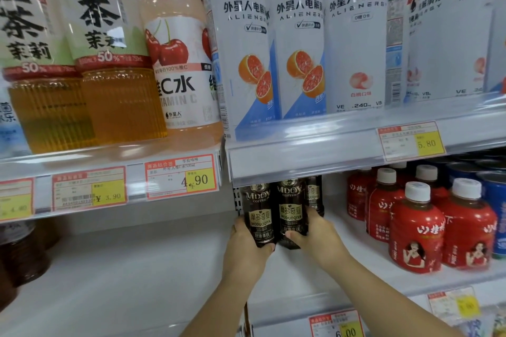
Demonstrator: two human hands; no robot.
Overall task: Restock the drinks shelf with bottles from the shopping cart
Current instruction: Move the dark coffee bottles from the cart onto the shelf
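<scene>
While the left hand (246,245) grips one dark-brown coffee bottle (259,216) and the right hand (317,235) a second coffee bottle (292,212), a third coffee bottle (315,193) stands (like them) left of the red white-capped bottles (416,230).

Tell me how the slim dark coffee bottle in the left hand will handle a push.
The slim dark coffee bottle is tall and narrow, so it probably tips easily. Its glossy label looks smooth, so it may slide on the white shelf.
</scene>
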